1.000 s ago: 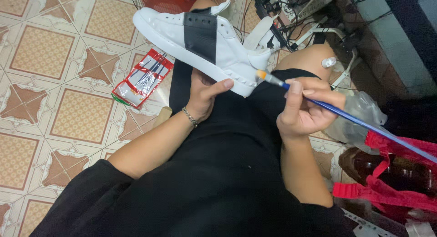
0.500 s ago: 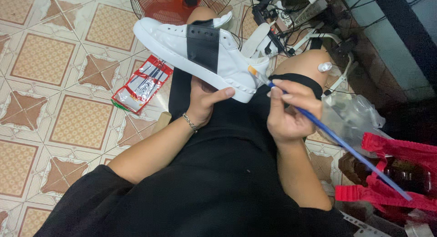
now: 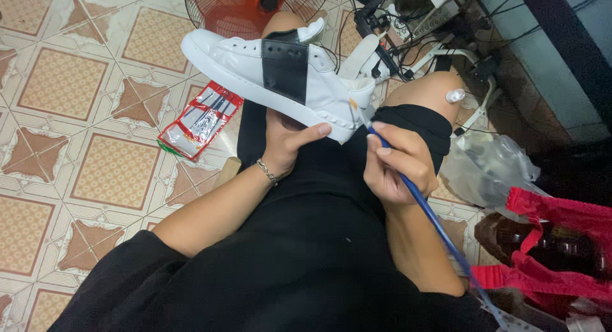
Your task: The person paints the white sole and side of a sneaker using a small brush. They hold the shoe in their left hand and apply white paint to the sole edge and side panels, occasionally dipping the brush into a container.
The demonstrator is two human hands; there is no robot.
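A white sneaker [image 3: 236, 64] with a black band across its middle is held up over my lap, heel toward me. My left hand [image 3: 290, 144] grips it from underneath at the sole, thumb pressed against the sole's edge. A thin bracelet circles that wrist. My right hand [image 3: 395, 163] is closed on a long blue-handled paintbrush [image 3: 433, 220], pen-style. The brush tip touches the sneaker's heel. The handle runs back past my forearm to the lower right.
Patterned floor tiles [image 3: 102, 172] lie to the left, with a red-and-white packet [image 3: 199, 120] on them. A red fan [image 3: 255, 7] stands ahead. Cables and a power strip [image 3: 421, 19], a clear plastic bag [image 3: 488, 172] and a red-strapped bag [image 3: 561, 255] crowd the right.
The view has shifted, so shoe and hands sit lower in the frame. The brush tip has moved in from just off the heel onto the sneaker's heel.
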